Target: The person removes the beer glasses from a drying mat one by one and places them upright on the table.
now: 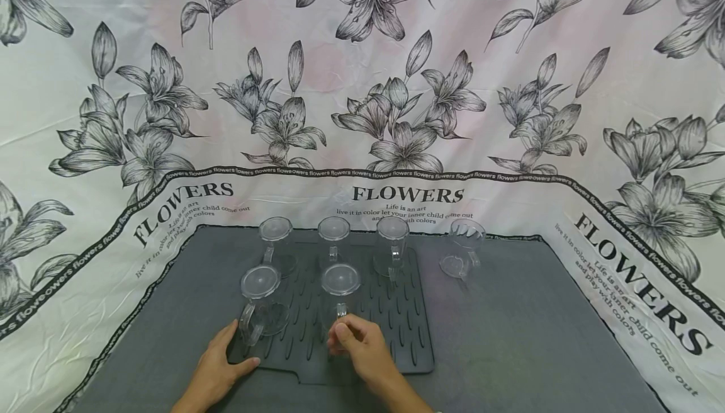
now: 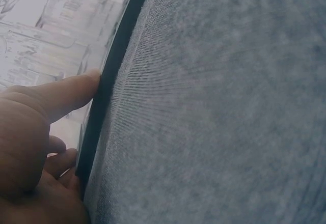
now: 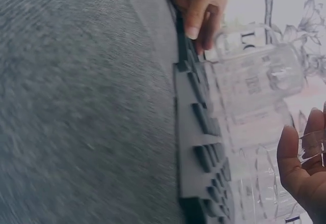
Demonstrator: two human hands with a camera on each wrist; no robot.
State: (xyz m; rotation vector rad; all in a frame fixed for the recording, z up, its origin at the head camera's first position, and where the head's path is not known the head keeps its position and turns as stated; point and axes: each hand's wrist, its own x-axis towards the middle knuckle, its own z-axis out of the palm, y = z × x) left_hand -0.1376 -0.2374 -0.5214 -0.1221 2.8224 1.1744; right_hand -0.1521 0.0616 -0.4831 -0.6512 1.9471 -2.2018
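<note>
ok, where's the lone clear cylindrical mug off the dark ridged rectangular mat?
Head view: the mug stands right of the mat, at the back of the grey cloth surface, nearest the mat's rear-right clear mug.

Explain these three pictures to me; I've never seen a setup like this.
There is no robot here, just a person's two bare hands wearing small cameras at the wrists. The widest picture comes from a camera on the head, looking forward and down. The other two come from the left and right wrists, close to the work.

On the grey cloth lies a dark ridged mat. Five clear mugs are at the mat in two rows; a sixth mug stands to its right. The right hand pinches the handle of the front right mug; whether that mug is lifted is hard to tell. The left hand touches the mat's edge.
</note>
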